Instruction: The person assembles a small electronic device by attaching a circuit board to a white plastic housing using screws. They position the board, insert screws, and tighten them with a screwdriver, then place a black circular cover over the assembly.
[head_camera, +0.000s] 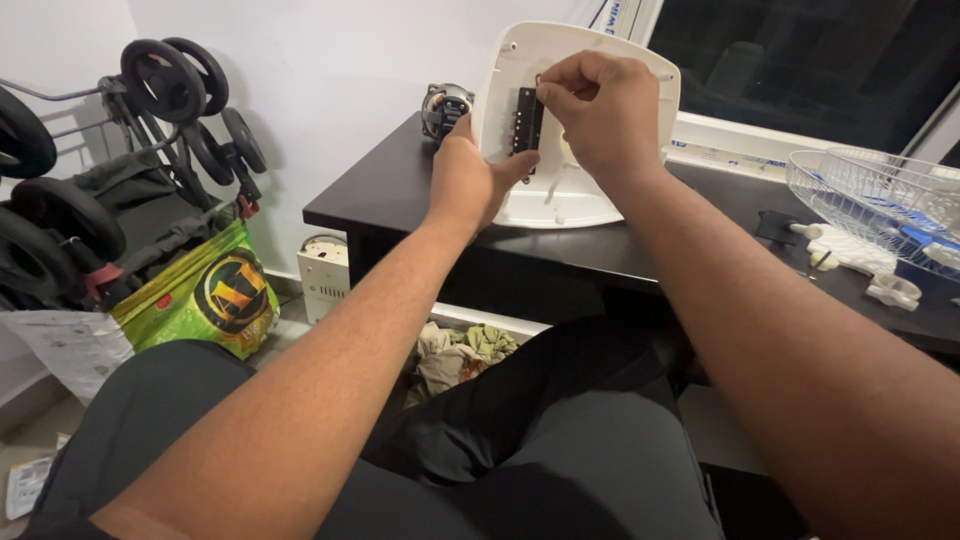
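White plastic housing (545, 195), a rounded shell, stands tilted on its edge on the black desk (380, 190), its hollow inner face turned toward the person. A small black rectangular part (527, 120) is set upright against that inner face, near the middle.

Left hand (470, 175): pressed against the lower left of the housing, thumb stretched out to the base of the black part. It appears to prop the shell so that it stays upright and does not slide on the desk; the fingers lie behind the rim and are hidden, so how far they curl cannot be told.

Right hand (600, 110): closed into a pinch at the top of the black part, fingertips drawn together there. Whether it grips the part itself or some small fastener is too small to tell. The part thus lies between the two hands, the left below it, the right above.

Behind the left hand, a small round motor-like unit (443, 105) stands on the desk. At the right, well apart, a white wire basket (880, 195) and loose white plastic pieces (850, 255). On the floor to the left: a white box-shaped unit (322, 275), a green and yellow bag (205, 295), a folded stroller (110, 150). Under the desk, crumpled cloth (465, 355).
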